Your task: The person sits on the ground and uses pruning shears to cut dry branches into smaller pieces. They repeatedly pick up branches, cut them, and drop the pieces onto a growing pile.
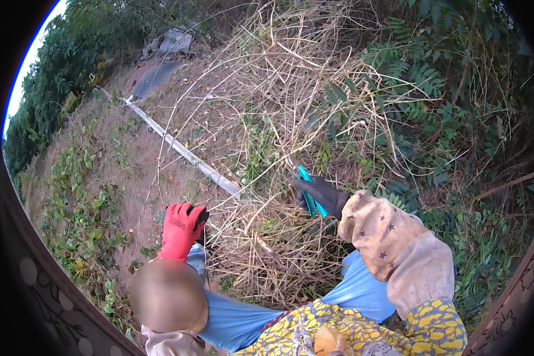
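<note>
My right hand, in a dark glove, is wrapped round teal-handled pruning shears. Their blades point up and away into a tangle of dry, straw-coloured stems, where the tips are hard to make out. My left hand wears a red glove with black fingertips and is closed at the left side of the cut-looking heap of stems. Whatever lies inside its fingers, if anything, is hidden. The heap lies in front of my knees, between my two hands.
A long pale pole lies across bare soil from the heap toward the far left. Dark flat sheets lie beyond it. Green leafy shrubs crowd the right, and low green plants cover the left slope.
</note>
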Demonstrator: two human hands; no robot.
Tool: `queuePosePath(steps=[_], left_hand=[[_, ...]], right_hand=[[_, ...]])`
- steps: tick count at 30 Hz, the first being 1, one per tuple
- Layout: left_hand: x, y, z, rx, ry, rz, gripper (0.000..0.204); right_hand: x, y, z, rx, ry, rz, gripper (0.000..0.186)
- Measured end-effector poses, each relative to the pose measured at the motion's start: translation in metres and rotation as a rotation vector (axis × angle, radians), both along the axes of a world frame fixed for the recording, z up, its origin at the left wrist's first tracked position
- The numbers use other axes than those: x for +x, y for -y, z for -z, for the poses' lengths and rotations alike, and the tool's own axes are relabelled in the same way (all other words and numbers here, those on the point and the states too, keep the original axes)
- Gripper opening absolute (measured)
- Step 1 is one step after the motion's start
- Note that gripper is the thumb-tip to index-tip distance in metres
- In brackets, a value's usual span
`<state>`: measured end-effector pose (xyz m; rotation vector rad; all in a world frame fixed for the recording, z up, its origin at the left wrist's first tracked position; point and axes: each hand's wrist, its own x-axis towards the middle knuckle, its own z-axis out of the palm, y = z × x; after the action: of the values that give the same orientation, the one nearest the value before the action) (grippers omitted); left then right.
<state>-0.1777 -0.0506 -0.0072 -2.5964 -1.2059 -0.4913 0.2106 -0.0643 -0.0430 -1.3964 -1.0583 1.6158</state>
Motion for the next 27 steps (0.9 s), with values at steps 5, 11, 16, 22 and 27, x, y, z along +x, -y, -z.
queuePosePath(steps=[5, 11, 16, 22, 27], left_hand=[[0.01, -0.008, -0.005, 0.036, 0.167, -0.063, 0.036], [0.047, -0.009, -0.009, -0.012, 0.236, -0.015, 0.036], [0.066, -0.01, -0.002, -0.02, 0.204, 0.079, 0.031], [0.06, -0.011, -0.002, -0.059, 0.053, 0.076, 0.038], [0.062, -0.016, 0.011, 0.022, -0.021, 0.116, 0.029]], right_hand=[[-0.009, 0.013, 0.006, 0.119, 0.22, -0.296, 0.045], [-0.038, 0.015, -0.01, 0.345, 0.287, -0.468, 0.053], [-0.048, 0.015, -0.012, 0.356, 0.214, -0.43, 0.043], [-0.053, 0.034, -0.018, 0.001, 0.031, -0.342, 0.032], [-0.041, 0.041, -0.014, 0.006, -0.068, -0.391, 0.035]])
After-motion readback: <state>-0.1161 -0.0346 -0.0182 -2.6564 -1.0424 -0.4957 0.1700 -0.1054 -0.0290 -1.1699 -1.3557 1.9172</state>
